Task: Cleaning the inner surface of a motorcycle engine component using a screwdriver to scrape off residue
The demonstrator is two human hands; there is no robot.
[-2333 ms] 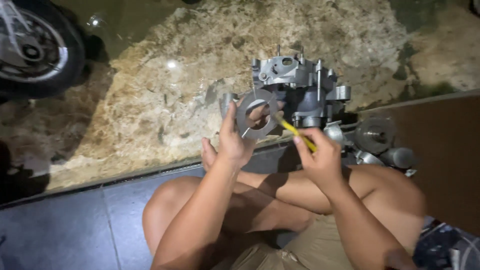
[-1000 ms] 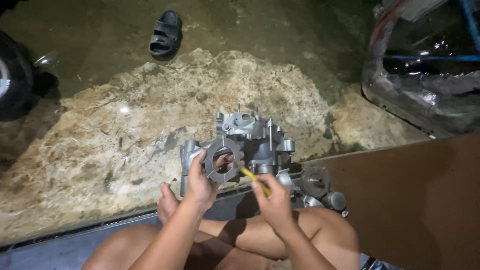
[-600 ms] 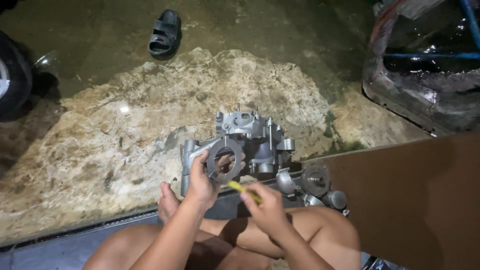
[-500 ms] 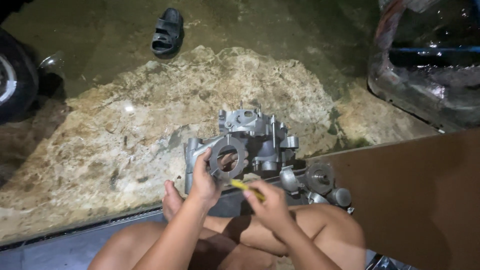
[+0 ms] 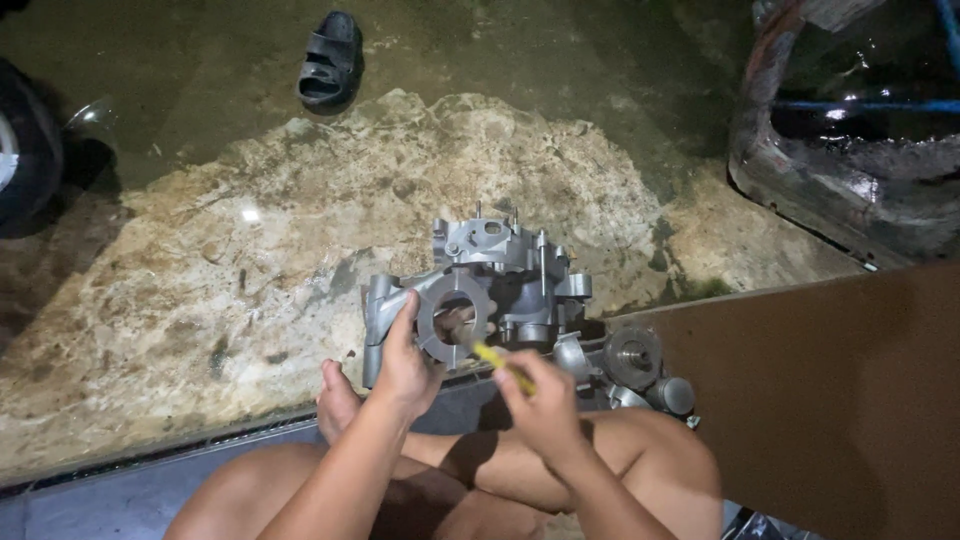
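Left hand grips ring part; right hand pinches yellow tool; engine casing behind.

Rough concrete floor: engine casing, sandal.

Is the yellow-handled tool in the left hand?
No, the right hand grips the yellow-handled tool, while the left hand holds the grey ring-shaped metal part.

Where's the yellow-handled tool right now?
In the right hand, low centre of the head view; the yellow-handled tool points up-left at the metal ring held by the left hand.
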